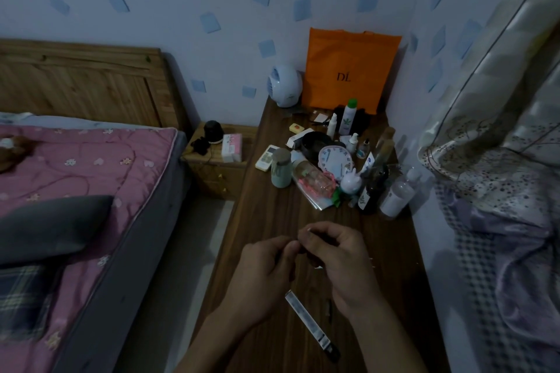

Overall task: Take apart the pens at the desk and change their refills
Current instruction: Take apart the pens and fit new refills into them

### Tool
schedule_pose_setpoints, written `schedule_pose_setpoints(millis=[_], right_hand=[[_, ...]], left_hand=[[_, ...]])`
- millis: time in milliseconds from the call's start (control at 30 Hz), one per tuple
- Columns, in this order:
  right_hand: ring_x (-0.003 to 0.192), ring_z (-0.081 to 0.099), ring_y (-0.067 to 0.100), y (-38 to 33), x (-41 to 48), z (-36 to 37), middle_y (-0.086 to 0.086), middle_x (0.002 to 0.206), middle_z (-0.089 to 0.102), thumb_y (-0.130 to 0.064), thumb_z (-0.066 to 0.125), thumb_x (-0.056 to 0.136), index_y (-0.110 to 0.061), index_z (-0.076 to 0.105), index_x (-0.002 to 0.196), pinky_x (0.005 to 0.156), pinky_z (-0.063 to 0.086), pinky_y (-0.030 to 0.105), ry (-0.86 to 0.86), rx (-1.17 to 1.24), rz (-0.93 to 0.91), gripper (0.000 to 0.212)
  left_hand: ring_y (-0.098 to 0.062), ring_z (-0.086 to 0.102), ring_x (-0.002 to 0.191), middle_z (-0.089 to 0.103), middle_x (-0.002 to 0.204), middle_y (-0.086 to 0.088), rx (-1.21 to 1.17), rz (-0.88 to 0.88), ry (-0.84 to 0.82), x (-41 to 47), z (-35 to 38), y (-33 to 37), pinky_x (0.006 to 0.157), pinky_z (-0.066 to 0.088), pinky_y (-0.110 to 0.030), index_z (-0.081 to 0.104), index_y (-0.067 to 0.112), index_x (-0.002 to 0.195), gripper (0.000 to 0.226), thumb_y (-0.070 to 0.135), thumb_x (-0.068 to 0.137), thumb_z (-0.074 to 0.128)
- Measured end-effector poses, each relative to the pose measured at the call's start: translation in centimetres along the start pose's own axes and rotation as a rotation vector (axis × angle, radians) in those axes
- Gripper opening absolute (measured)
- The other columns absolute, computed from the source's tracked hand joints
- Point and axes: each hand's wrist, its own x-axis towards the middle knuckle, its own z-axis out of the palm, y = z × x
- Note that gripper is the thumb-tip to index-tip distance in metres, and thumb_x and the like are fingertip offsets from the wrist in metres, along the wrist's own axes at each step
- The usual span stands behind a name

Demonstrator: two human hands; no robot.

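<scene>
Both hands meet above the near half of the wooden desk (272, 215). My left hand (260, 272) and my right hand (339, 254) pinch a thin dark pen (309, 253) between their fingertips; most of it is hidden by the fingers. A small white piece (318, 267) shows under my right hand. A long flat pack of refills (312, 325), pale with a dark end, lies on the desk below my hands. A short dark pen part (329, 309) rests beside my right wrist.
Bottles, a jar (280, 168), a remote (266, 157), a small clock (335, 162) and a white figurine (351, 182) crowd the desk's far half. An orange bag (348, 70) and a round fan (285, 85) stand at the back. A bed (75, 191) lies left, a curtain right.
</scene>
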Motion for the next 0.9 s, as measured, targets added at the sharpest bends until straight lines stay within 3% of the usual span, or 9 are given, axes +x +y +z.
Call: schedule_pose_setpoints(millis=[133, 233, 367, 500, 600, 767, 833, 900], right_hand=[[0.076, 0.072, 0.012, 0.2, -0.2, -0.6, 0.003, 0.079, 0.076, -0.007, 0.070, 0.089, -0.019, 0.080, 0.085, 0.065, 0.054, 0.020, 0.007, 0.026, 0.010, 0.016], [0.074, 0.069, 0.007, 0.4, -0.2, -1.4, -0.001, 0.078, 0.075, -0.017, 0.070, 0.086, -0.023, 0.080, 0.089, 0.066, 0.052, 0.023, 0.010, 0.035, 0.010, 0.011], [0.071, 0.062, 0.009, 0.9, -0.3, -2.1, -0.005, 0.073, 0.070, -0.026, 0.078, 0.077, -0.023, 0.081, 0.091, 0.070, 0.047, 0.032, 0.024, 0.096, 0.009, 0.014], [0.072, 0.062, 0.012, 2.2, -0.5, -3.6, 0.001, 0.075, 0.071, -0.010, 0.070, 0.086, -0.020, 0.081, 0.090, 0.067, 0.048, 0.030, 0.164, 0.136, 0.038, 0.016], [0.074, 0.069, 0.009, 3.9, -0.7, -4.8, -0.002, 0.083, 0.076, -0.009, 0.069, 0.088, -0.028, 0.079, 0.091, 0.067, 0.053, 0.028, 0.286, -0.011, 0.056, 0.022], [0.079, 0.071, 0.004, 8.3, -0.2, -6.6, -0.016, 0.089, 0.075, -0.012, 0.074, 0.085, -0.038, 0.076, 0.083, 0.061, 0.054, 0.020, 0.447, -0.278, 0.065, 0.026], [0.081, 0.069, -0.001, 10.3, -0.3, -7.4, -0.022, 0.087, 0.072, -0.014, 0.074, 0.085, -0.038, 0.073, 0.078, 0.065, 0.054, 0.020, 0.484, -0.381, 0.097, 0.026], [0.084, 0.065, -0.001, 12.2, -0.5, -8.1, -0.021, 0.083, 0.068, -0.016, 0.074, 0.087, -0.039, 0.068, 0.080, 0.069, 0.051, 0.020, 0.506, -0.487, 0.141, 0.024]], left_hand=[[-0.001, 0.057, 0.051, 0.058, 0.055, 0.008, 0.015, 0.012, -0.004, -0.1, 0.5, -0.5, 0.048, 0.038, -0.009, 0.065, 0.033, 0.084, 0.024, 0.026, 0.100, 0.049], [-0.002, 0.057, 0.051, 0.058, 0.057, 0.008, 0.027, 0.018, -0.019, -0.2, 0.8, -1.1, 0.050, 0.038, -0.011, 0.064, 0.032, 0.083, 0.025, 0.027, 0.100, 0.047], [-0.005, 0.057, 0.056, 0.061, 0.064, 0.005, 0.023, 0.023, -0.053, -0.2, 1.4, -1.9, 0.053, 0.044, -0.022, 0.067, 0.026, 0.091, 0.022, 0.030, 0.099, 0.046], [-0.018, 0.060, 0.060, 0.065, 0.073, -0.004, -0.013, 0.027, -0.082, -0.2, 2.5, -3.4, 0.056, 0.048, -0.038, 0.065, 0.027, 0.097, 0.020, 0.031, 0.099, 0.046], [-0.022, 0.058, 0.059, 0.064, 0.072, -0.005, -0.030, 0.012, -0.097, -0.1, 4.0, -5.4, 0.055, 0.047, -0.041, 0.062, 0.031, 0.095, 0.017, 0.029, 0.100, 0.045], [-0.010, 0.054, 0.054, 0.062, 0.068, 0.007, -0.055, -0.049, -0.036, 0.1, 6.7, -8.9, 0.050, 0.043, -0.028, 0.065, 0.030, 0.093, 0.020, 0.025, 0.101, 0.047], [-0.013, 0.055, 0.055, 0.063, 0.070, 0.000, -0.067, -0.079, -0.029, 0.0, 7.8, -10.2, 0.052, 0.044, -0.035, 0.066, 0.025, 0.095, 0.021, 0.025, 0.101, 0.046], [-0.009, 0.053, 0.054, 0.064, 0.070, -0.004, -0.078, -0.109, -0.023, -0.2, 8.8, -11.4, 0.051, 0.043, -0.033, 0.067, 0.022, 0.095, 0.022, 0.026, 0.101, 0.046]])
